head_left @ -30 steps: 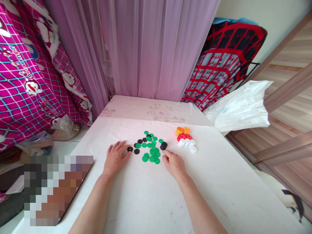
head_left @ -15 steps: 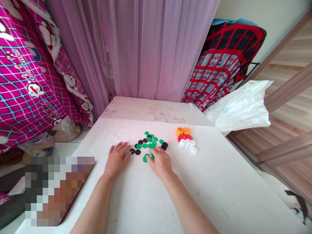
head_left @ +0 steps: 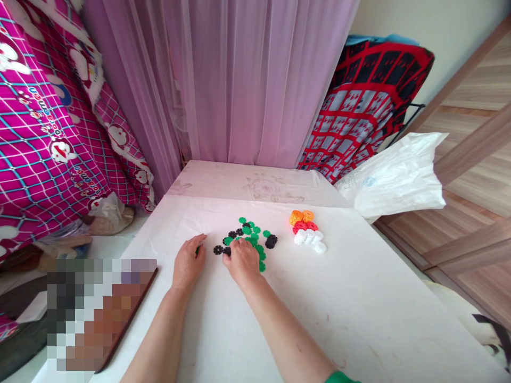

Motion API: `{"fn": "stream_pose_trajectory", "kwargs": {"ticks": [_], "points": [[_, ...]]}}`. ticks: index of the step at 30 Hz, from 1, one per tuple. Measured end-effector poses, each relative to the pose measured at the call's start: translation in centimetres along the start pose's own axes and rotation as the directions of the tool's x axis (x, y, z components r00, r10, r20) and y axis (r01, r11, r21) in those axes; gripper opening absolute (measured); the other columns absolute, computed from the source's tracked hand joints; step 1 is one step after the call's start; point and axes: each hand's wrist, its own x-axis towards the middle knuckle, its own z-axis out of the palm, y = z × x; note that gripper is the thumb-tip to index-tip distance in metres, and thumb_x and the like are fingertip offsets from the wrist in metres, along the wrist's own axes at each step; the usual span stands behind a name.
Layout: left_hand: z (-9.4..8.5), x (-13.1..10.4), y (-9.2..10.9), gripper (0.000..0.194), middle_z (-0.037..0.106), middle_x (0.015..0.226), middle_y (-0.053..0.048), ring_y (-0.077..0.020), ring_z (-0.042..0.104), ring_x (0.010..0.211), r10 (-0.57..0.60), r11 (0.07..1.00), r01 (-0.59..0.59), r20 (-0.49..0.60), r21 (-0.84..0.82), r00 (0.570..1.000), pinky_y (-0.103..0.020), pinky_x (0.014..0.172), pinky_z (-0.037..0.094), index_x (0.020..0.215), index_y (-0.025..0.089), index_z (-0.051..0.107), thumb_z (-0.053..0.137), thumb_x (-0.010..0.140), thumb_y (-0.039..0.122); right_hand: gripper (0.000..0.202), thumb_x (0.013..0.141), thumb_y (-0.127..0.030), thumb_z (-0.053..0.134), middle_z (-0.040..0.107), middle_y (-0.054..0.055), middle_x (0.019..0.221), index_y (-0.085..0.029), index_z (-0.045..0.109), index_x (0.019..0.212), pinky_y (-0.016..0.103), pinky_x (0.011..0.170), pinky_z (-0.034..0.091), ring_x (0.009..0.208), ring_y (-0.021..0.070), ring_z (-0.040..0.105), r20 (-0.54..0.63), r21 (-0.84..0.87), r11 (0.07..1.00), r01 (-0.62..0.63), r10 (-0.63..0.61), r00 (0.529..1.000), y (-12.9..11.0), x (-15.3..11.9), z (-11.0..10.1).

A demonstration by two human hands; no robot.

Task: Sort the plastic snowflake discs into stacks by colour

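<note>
Small notched plastic discs, the snowflake-building kind, lie in a loose mixed group on the white table [head_left: 359,298]. My left hand [head_left: 188,261] rests left of the group, with a small dark green disc [head_left: 197,250] partly showing between thumb and fingers. My right hand [head_left: 242,260] reaches over the group's near side, fingers curled down, its thumb and fingertips at a black disc [head_left: 227,250]. Another black disc [head_left: 217,249] lies just left of it. Green discs [head_left: 260,254] show beside and beyond my right hand, which covers part of the group.
A stack of black discs [head_left: 271,241] stands right of the mixed group. Farther right are orange discs [head_left: 296,216], red discs [head_left: 305,227] and white discs [head_left: 308,237]. A pixelated flat object [head_left: 107,319] lies at the left table edge. A white plastic bag [head_left: 399,175] is at the far right.
My right hand has moved left from the near green discs to the black one. My left hand has shifted slightly left, its fingers closer together, with a dark green disc now visible.
</note>
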Motion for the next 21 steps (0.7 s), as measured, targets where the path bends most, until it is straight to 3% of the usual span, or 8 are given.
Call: {"fn": "stream_pose_trajectory", "kwargs": {"ticks": [3, 6, 10, 13, 21], "points": [[-0.1, 0.0, 0.1, 0.038, 0.075, 0.11, -0.008, -0.0241, 0.069, 0.102, -0.002, 1.0, 0.002, 0.011, 0.008, 1.0, -0.039, 0.093, 0.055, 0.113, 0.02, 0.069, 0.043, 0.087, 0.029, 0.022, 0.088, -0.032, 0.062, 0.07, 0.011, 0.104, -0.016, 0.07, 0.1, 0.032, 0.083, 0.048, 0.101, 0.0243, 0.064, -0.029, 0.03, 0.999, 0.022, -0.021, 0.999, 0.8, -0.5, 0.0], [-0.2, 0.0, 0.2, 0.038, 0.074, 0.112, -0.008, -0.0247, 0.068, 0.104, -0.004, 1.0, 0.003, 0.023, 0.024, 1.0, -0.041, 0.094, 0.054, 0.114, 0.02, 0.069, 0.043, 0.087, 0.03, 0.018, 0.086, -0.032, 0.063, 0.07, 0.007, 0.101, -0.021, 0.071, 0.099, 0.03, 0.085, 0.047, 0.099, 0.0214, 0.064, -0.143, 0.1, 0.994, 0.047, -0.032, 0.989, 3.7, -1.4, -0.4], [-0.1, 0.0, 0.1, 0.038, 0.073, 0.115, -0.008, -0.0255, 0.066, 0.11, 0.014, 0.999, -0.016, 0.041, 0.045, 0.999, -0.042, 0.099, 0.052, 0.113, 0.021, 0.069, 0.043, 0.087, 0.03, 0.019, 0.085, -0.031, 0.064, 0.071, 0.003, 0.098, -0.023, 0.07, 0.101, 0.027, 0.078, 0.045, 0.09, 0.0176, 0.063, -0.317, 0.201, 0.978, -0.065, 0.127, 0.94, 9.4, -1.4, -1.9], [0.1, -0.1, 0.0, 0.038, 0.073, 0.118, -0.008, -0.0257, 0.065, 0.113, 0.035, 0.998, -0.038, 0.046, 0.049, 0.998, -0.043, 0.102, 0.05, 0.113, 0.02, 0.069, 0.043, 0.088, 0.03, 0.017, 0.084, -0.031, 0.064, 0.07, 0.002, 0.098, -0.024, 0.07, 0.098, 0.027, 0.074, 0.043, 0.085, 0.0166, 0.062, -0.314, 0.209, 0.97, -0.12, 0.183, 0.932, 12.3, -0.7, -3.2], [0.4, -0.2, -0.4, 0.036, 0.073, 0.119, -0.007, -0.026, 0.064, 0.115, 0.08, 0.994, -0.082, 0.034, 0.069, 0.996, -0.044, 0.103, 0.049, 0.112, 0.022, 0.069, 0.044, 0.089, 0.032, 0.018, 0.086, -0.03, 0.062, 0.069, 0.004, 0.102, -0.023, 0.07, 0.101, 0.027, 0.073, 0.041, 0.094, 0.0177, 0.062, -0.211, 0.13, 0.98, -0.148, 0.173, 0.962, 12.5, 0.1, -4.2]]}}
